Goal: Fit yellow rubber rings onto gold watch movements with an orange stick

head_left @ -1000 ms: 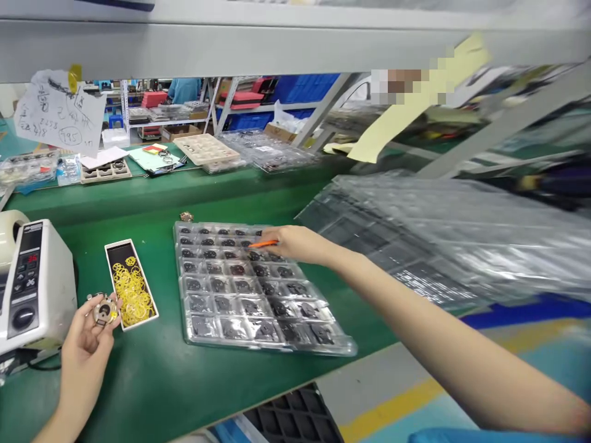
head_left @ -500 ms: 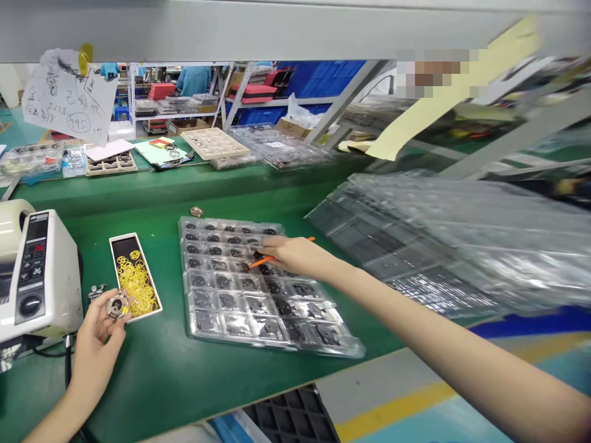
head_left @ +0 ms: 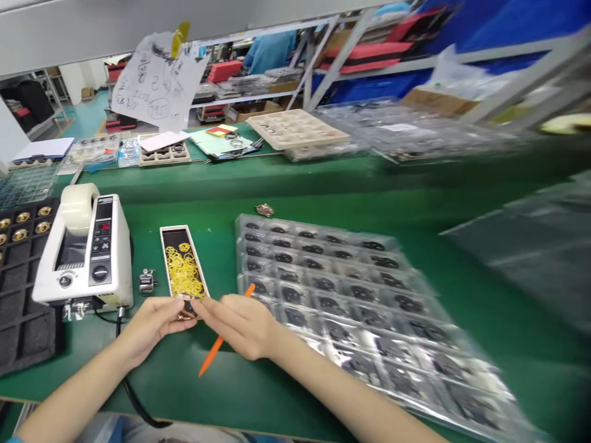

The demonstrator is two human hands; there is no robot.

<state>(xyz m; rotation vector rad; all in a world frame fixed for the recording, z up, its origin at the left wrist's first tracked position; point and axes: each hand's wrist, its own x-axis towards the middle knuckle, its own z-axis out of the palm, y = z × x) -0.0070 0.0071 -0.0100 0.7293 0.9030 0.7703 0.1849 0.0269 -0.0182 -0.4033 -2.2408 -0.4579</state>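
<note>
My left hand [head_left: 152,325] pinches a small round metal watch case [head_left: 187,311] in front of the narrow box. My right hand [head_left: 249,325] holds a thin orange stick [head_left: 212,358], slanted through its fingers. The right fingertips meet the watch case; whether they also pinch a small part there is hidden. Just beyond both hands is the white-edged box [head_left: 162,246] with a pile of yellow rings [head_left: 184,274]. To the right lies a clear plastic tray [head_left: 318,280] with dark round parts in its pockets.
A white tape dispenser [head_left: 117,246] stands at left, beside a small metal counter [head_left: 147,282]. Left of it lies a black tray [head_left: 28,307] with gold-coloured round pieces. Another metal piece [head_left: 265,210] sits behind the clear tray. Plastic sheeting [head_left: 545,246] lies at right.
My right hand has moved left from over the clear tray to the watch case, still with the orange stick. The view has swung left, bringing the black tray into sight.
</note>
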